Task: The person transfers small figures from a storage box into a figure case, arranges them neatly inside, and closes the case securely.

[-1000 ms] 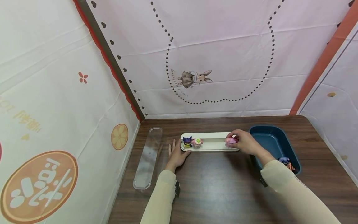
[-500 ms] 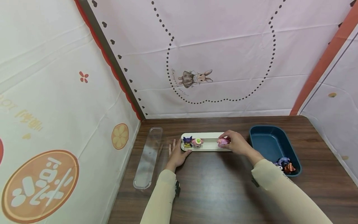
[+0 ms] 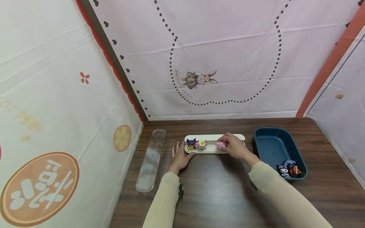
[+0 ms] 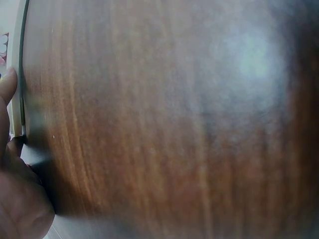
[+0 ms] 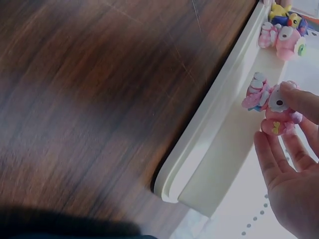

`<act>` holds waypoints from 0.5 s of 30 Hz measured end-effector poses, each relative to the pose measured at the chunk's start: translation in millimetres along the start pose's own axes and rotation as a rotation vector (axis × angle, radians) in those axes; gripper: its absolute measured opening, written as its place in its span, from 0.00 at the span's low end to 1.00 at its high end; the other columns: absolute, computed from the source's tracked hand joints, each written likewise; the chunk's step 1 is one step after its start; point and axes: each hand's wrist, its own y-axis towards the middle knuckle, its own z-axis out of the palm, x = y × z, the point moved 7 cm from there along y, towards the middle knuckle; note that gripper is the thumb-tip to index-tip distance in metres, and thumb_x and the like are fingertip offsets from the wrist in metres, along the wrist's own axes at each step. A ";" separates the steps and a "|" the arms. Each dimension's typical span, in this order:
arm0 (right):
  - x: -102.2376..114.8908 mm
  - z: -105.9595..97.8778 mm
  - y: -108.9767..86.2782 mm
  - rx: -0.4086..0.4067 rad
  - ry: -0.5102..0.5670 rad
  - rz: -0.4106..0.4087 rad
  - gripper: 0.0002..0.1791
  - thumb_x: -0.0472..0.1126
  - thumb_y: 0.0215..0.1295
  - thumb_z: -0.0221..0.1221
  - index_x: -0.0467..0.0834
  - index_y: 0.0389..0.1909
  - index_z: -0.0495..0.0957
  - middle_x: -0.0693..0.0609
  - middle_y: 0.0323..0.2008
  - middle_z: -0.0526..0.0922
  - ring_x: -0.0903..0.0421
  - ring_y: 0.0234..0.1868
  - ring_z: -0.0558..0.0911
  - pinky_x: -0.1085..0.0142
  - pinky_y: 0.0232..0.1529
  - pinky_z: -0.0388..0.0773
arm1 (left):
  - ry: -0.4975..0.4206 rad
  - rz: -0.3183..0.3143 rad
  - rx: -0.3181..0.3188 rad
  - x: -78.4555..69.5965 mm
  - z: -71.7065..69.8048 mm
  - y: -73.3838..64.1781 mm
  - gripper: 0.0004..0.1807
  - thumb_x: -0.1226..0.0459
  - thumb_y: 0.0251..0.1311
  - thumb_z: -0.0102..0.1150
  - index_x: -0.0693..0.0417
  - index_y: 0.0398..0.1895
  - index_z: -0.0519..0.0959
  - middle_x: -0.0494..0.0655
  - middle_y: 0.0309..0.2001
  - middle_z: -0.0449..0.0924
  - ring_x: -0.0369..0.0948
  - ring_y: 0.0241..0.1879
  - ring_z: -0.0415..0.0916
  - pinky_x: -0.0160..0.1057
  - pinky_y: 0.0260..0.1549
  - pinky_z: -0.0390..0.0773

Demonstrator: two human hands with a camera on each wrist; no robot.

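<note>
A long white box (image 3: 211,149) lies crosswise on the table. At its left end stand a purple-and-yellow figurine (image 3: 191,144) and, beside it, a pink figurine with a white-and-green top (image 3: 201,144). My right hand (image 3: 235,146) pinches another pink figurine (image 5: 279,107) between thumb and fingers, over the middle of the box. In the right wrist view this figurine has a white face and a yellow bow. My left hand (image 3: 181,158) rests against the box's left end, fingers spread and fairly straight, thumb (image 4: 8,84) along the front edge.
On the left lies a clear plastic lid (image 3: 150,161). To the right stands a dark blue bin (image 3: 272,148) with several small figurines (image 3: 289,168) in its near corner. Patterned cloth walls (image 3: 228,63) rise at the back and both sides of the wooden table (image 3: 216,190).
My right hand has moved left along the box with the pink figurine, closer to the other two. More of the bin and its figurines now shows. The left hand has stayed put.
</note>
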 end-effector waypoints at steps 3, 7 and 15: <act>2.6 4.3 3.5 -0.005 -0.004 -0.012 0.18 0.37 0.58 0.75 0.42 0.50 0.86 0.44 0.49 0.82 0.47 0.47 0.81 0.47 0.52 0.80 | 0.008 -0.007 0.003 -0.3 -0.7 0.2 0.51 0.38 0.68 0.58 0.47 0.85 0.47 0.48 0.84 0.49 0.49 0.85 0.33 0.58 0.82 0.28; 5.9 10.2 7.3 -0.009 -0.015 -0.027 0.18 0.36 0.57 0.75 0.42 0.49 0.87 0.45 0.49 0.82 0.44 0.50 0.83 0.46 0.54 0.81 | 0.007 -0.008 -0.001 0.5 0.2 0.9 0.51 0.39 0.69 0.59 0.48 0.85 0.48 0.49 0.84 0.50 0.49 0.85 0.33 0.58 0.81 0.28; 11.0 18.5 13.2 -0.035 -0.053 -0.063 0.18 0.36 0.56 0.76 0.43 0.49 0.87 0.46 0.48 0.83 0.45 0.51 0.83 0.47 0.54 0.80 | 0.009 -0.013 0.003 2.5 1.8 1.8 0.51 0.39 0.69 0.59 0.48 0.85 0.47 0.49 0.84 0.49 0.49 0.85 0.33 0.58 0.81 0.28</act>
